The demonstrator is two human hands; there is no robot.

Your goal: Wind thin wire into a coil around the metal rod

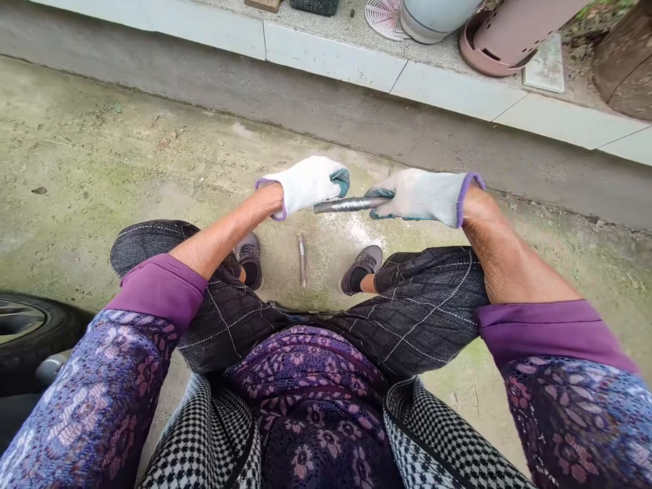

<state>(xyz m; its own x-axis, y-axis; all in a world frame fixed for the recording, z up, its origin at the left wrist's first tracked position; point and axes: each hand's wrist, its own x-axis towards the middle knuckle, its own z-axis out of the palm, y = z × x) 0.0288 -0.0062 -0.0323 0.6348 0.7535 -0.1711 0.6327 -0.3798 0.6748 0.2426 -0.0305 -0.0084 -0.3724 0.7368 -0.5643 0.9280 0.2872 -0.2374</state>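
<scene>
Both my hands wear white knit gloves with dark green-grey fingertips and purple cuffs. In the head view, my right hand (pixel 418 195) is closed around the right end of a thin greyish-brown rod (pixel 351 204). Shiny silver material, perhaps wire or foil, wraps the rod's middle; its bare left end points toward my left side. Just above that left end, my left hand (pixel 314 182) has its fingers curled in a pinch. What they hold, if anything, is too small to make out. A second similar rod with a silvery part (pixel 302 260) lies on the ground between my shoes.
White powder (pixel 351 231) is scattered on the concrete ground (pixel 168 163) below my hands. Ahead runs a low tiled ledge (pixel 331 54) bearing a pale bucket (pixel 432 17), a pink metal cylinder (pixel 524 30) and a log (pixel 626 64). A vehicle tyre (pixel 56 339) is at left.
</scene>
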